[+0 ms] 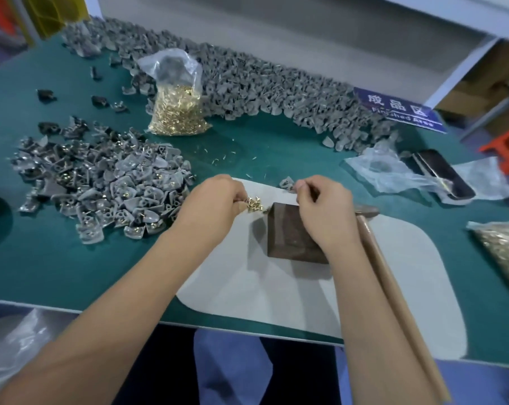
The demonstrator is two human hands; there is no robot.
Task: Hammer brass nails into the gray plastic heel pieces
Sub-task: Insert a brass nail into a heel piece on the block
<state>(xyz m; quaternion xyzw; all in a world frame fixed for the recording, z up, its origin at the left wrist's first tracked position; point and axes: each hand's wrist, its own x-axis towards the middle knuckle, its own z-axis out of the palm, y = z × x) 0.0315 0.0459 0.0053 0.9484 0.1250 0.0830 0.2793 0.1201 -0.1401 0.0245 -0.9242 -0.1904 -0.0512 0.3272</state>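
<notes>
Where the green felt-like table (57, 258) runs off to the left, a loose heap of gray plastic heel pieces (101, 188) lies, small curved wedges with dull molded faces, many already showing a brass nail head or a shank sticking up. Behind it a clear crinkled plastic bag (174, 103) stands upright, its lower half packed with shiny brass nails. A long ridge of more gray heel pieces (262, 86) stretches along the back edge of the table.

Toward the middle, the left hand (215, 200) rests on a smooth pale mat (276, 290) with rounded corners, fingers curled and pinching at a small cluster of brass nails (254, 203) lying on the mat just beside a dark wooden block (291, 238). The block is square with beveled edges and a grained face. The right hand (324, 211) sits over the block's far right corner, fingers curled in a pinch; what it holds is hidden, so its grip cannot be told. One gray heel piece (286, 182) lies just beyond its fingertips.

A hammer (393, 285) with a long, plain wooden handle lies on the mat beside the right forearm, its metal head near the block. Farther right lie a blue sign (399, 109) with white lettering, crumpled clear plastic (387, 171), and a dark glossy phone (443, 173).
</notes>
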